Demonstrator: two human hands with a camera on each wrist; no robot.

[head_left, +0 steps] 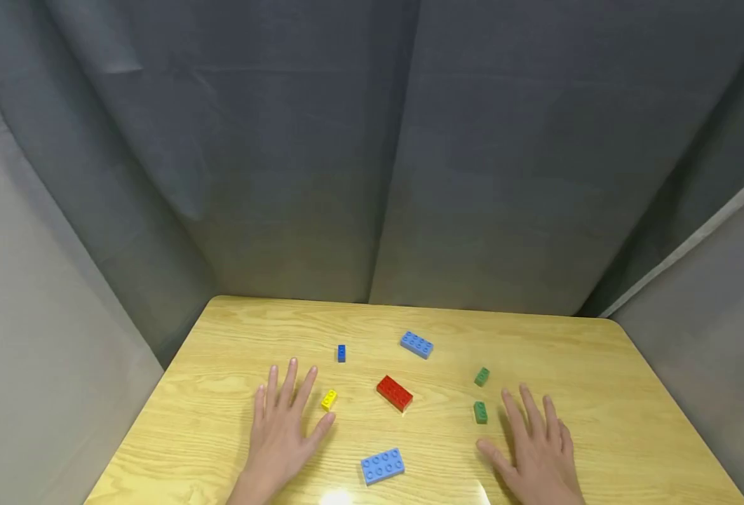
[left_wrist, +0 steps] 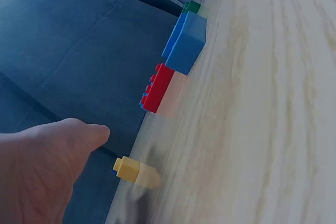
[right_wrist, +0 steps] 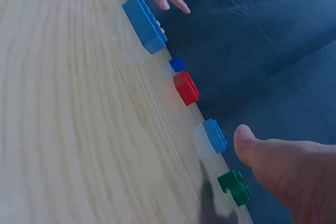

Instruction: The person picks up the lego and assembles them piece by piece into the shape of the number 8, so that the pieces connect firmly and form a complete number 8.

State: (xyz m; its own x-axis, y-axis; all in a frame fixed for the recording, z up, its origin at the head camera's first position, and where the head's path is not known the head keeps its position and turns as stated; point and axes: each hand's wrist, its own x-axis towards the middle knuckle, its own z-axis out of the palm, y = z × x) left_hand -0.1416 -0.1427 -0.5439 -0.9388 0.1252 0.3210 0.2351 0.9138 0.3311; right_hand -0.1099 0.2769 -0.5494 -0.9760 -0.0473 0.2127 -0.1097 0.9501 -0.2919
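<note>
My left hand (head_left: 281, 435) hovers over the table's left part with fingers spread, holding nothing. Closest to it is a small yellow toy brick (head_left: 329, 400), just off the thumb and index finger. My right hand (head_left: 538, 449), fingers also spread, holds nothing. Near its thumb and index finger lie two small green bricks (head_left: 481, 412), one behind the other. Between the hands are a red brick (head_left: 394, 393) and a light blue brick (head_left: 382, 466) near the front. Farther back lie another light blue brick (head_left: 416, 344) and a small dark blue brick (head_left: 341, 353).
The wooden table (head_left: 630, 393) has rounded far corners. A dark grey curtain (head_left: 283, 175) hangs behind its far edge, and paler cloth panels (head_left: 43, 315) stand along the left and right sides.
</note>
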